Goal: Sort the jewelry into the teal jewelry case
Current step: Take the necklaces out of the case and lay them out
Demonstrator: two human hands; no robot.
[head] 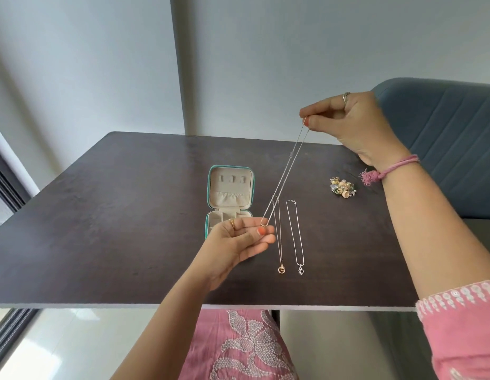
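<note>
Two hands stretch one thin silver chain (286, 174) taut above the dark surface (128, 215). The right hand (356, 124) pinches its top end; the left hand (238, 239) pinches the lower loop, just beside the open teal jewelry case (230, 187). Featherlight, limp and tangle-prone, the chain seems best held by its ends.

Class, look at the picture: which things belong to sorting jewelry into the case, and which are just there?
Belong to the job:
case, open
chain, held between left hand and right hand
gold necklace
silver necklace
pile of small jewelry

Just there:
table
chair
</note>
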